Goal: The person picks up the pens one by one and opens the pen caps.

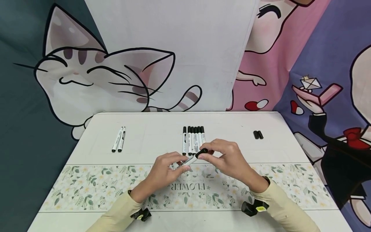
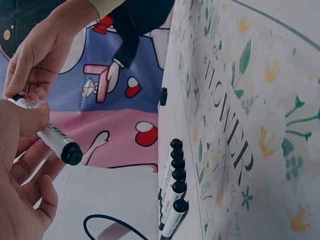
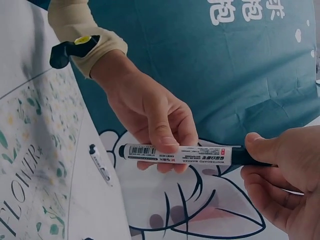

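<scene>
Between my two hands is a whiteboard marker (image 3: 195, 156) with a white printed barrel, raised over the table. My left hand (image 1: 166, 167) grips the barrel, thumb on one side and fingers on the other. The marker's black cap (image 1: 200, 153) is pinched between the thumb and fingers of my right hand (image 1: 227, 158). In the right wrist view the cap sits against the barrel, and the black tail end (image 3: 122, 152) sticks out past my left hand. The left wrist view shows that same end pointing toward the camera.
Just beyond my hands lies a row of several capped markers (image 1: 192, 138). Two uncapped markers (image 1: 117, 140) lie side by side at the left. Two loose black caps (image 1: 256, 134) are at the right. A flower-printed strip (image 1: 101, 180) crosses the white table (image 1: 156, 125); cartoon-printed cloth (image 1: 197, 38) hangs behind.
</scene>
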